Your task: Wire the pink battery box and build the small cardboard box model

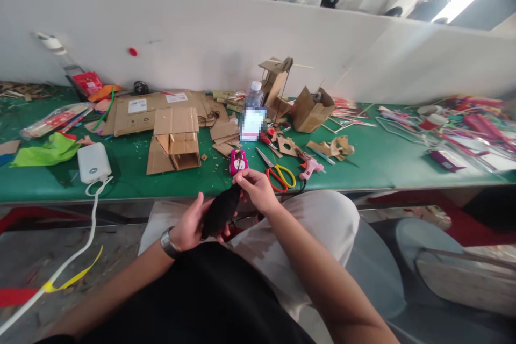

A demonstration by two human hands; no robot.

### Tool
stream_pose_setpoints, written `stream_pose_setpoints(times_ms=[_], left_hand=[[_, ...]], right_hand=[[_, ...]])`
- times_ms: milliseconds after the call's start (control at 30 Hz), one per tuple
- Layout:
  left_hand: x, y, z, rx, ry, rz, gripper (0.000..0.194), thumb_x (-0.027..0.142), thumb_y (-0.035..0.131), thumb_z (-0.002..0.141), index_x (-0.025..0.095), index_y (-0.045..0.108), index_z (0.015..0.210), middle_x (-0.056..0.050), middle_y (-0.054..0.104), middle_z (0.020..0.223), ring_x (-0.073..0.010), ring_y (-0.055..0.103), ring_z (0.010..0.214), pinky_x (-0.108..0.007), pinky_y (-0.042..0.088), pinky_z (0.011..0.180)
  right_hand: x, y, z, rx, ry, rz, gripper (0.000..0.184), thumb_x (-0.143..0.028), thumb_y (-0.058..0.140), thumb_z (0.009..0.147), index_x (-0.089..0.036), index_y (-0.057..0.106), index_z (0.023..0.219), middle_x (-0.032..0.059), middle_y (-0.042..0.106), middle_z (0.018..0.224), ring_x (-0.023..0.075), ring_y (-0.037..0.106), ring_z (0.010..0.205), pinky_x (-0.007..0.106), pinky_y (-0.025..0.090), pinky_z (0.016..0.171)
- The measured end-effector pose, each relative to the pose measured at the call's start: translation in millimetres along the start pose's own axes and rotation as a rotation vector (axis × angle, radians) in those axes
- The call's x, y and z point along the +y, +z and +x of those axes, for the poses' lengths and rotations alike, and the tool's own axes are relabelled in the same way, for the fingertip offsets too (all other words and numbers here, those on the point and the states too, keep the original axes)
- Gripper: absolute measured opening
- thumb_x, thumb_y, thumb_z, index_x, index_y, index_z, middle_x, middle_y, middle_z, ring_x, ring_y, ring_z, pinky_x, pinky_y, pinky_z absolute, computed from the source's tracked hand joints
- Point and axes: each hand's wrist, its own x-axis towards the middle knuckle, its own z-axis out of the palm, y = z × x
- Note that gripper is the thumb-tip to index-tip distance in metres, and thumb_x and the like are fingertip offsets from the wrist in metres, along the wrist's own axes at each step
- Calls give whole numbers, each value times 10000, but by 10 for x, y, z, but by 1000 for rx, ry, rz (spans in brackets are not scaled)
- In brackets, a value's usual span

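A soft black pouch [221,212], seemingly of cloth, is held above my lap just off the table's front edge. Beneath it my left hand [191,226] supports it, thumb raised and fingers curled around its underside. At its upper narrow end, my right hand [256,188] pinches the pouch between thumb and fingers; a thin dark cord seems to run up from there. Right behind the fingers stands a small pink item with a white face design [238,162]. Scissors [278,172] with orange and yellow handles lie open right of it, beside a pink glue gun [310,167].
On the green table [129,185] are a cardboard structure [177,140], a plastic bottle [253,97], a cardboard box [312,110] and a white power bank [93,163] with a hanging cable. Craft materials [475,123] are heaped at right. A white partition [201,37] stands behind.
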Motion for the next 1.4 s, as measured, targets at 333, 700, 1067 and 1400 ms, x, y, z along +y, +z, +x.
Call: stream_pose_setpoints(times_ms=[333, 700, 1067, 1400], left_hand=[[6, 2, 16, 66, 96, -114, 554, 590, 631, 966, 120, 748, 1235, -200, 773, 1188, -242, 737, 785, -348, 603, 652], [35, 35, 21, 167, 142, -102, 528, 578, 633, 972, 95, 748, 1151, -182, 788, 1041, -248, 731, 765, -354, 584, 651], [1, 134, 53, 367, 376, 165, 657, 412, 881, 825, 275, 511, 1350, -23, 696, 1056, -190, 742, 783, -263, 563, 557], [-40, 112, 59, 459, 435, 301, 784, 355, 916, 776, 304, 472, 1421, -37, 651, 1147, -171, 720, 793, -237, 543, 551]], right_hand=[[56, 43, 30, -6, 24, 97, 549, -620, 825, 820, -210, 649, 1141, 3, 696, 893, 106, 621, 548, 232, 528, 463], [79, 128, -112, -109, -14, -29, 528, -522, 895, 782, -217, 672, 1152, 18, 667, 1004, 131, 700, 676, 246, 571, 575], [38, 81, -137, -43, -161, -213, 368, -531, 841, 850, -202, 736, 978, 51, 721, 930, 136, 595, 646, 278, 507, 590], [-19, 94, -152, -20, -303, -372, 225, -412, 699, 963, -206, 675, 878, 34, 671, 822, 155, 572, 688, 288, 477, 649]])
